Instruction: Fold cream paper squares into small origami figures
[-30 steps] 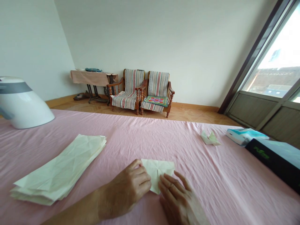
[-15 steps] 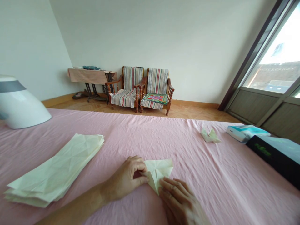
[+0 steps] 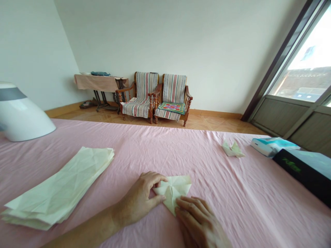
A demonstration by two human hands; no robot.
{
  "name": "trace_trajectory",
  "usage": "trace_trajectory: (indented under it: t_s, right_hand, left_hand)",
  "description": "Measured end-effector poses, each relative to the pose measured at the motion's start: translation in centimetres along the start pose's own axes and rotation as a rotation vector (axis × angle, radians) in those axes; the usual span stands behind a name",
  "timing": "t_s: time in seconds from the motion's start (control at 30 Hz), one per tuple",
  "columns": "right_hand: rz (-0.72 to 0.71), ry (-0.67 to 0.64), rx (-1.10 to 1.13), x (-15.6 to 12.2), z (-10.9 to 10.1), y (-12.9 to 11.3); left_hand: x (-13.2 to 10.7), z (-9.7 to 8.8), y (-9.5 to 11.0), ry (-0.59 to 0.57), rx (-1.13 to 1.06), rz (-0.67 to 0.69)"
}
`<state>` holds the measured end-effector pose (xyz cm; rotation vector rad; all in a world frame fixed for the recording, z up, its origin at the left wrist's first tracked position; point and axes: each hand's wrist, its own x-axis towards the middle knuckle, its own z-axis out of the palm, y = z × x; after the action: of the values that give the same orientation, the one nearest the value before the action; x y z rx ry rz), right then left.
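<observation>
A small cream sheet of folded paper (image 3: 173, 190) lies on the pink tablecloth (image 3: 196, 162) in front of me. My left hand (image 3: 141, 196) pinches its left corner between thumb and fingers. My right hand (image 3: 199, 222) presses flat on the paper's near edge with the fingertips. A stack of cream paper sheets (image 3: 60, 186) lies to the left, apart from both hands. A finished folded paper piece (image 3: 232, 150) sits further off to the right.
A white rounded appliance (image 3: 22, 113) stands at the far left of the table. A teal-and-white box (image 3: 274, 146) and a black box (image 3: 305, 172) lie at the right edge. Two striped wooden chairs (image 3: 157, 98) and a small table stand by the far wall.
My left hand has shifted from covering the paper's left side to pinching its left corner, and a flap there has been folded in. My right hand slid slightly nearer.
</observation>
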<state>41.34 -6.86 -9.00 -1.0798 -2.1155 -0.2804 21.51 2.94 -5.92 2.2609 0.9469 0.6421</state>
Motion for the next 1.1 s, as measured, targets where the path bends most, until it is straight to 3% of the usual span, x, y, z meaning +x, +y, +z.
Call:
trace_trajectory:
  t_s: [0.47,1.1]
  right_hand:
    - [0.036,-0.038,0.009,-0.26,0.16,-0.20]
    - [0.051,-0.060,-0.031,0.27,0.22,-0.50]
  left_hand:
    - [-0.22,-0.09,0.58,-0.018,0.042,0.110]
    - [-0.05,-0.25,0.23,-0.075,-0.006,0.134]
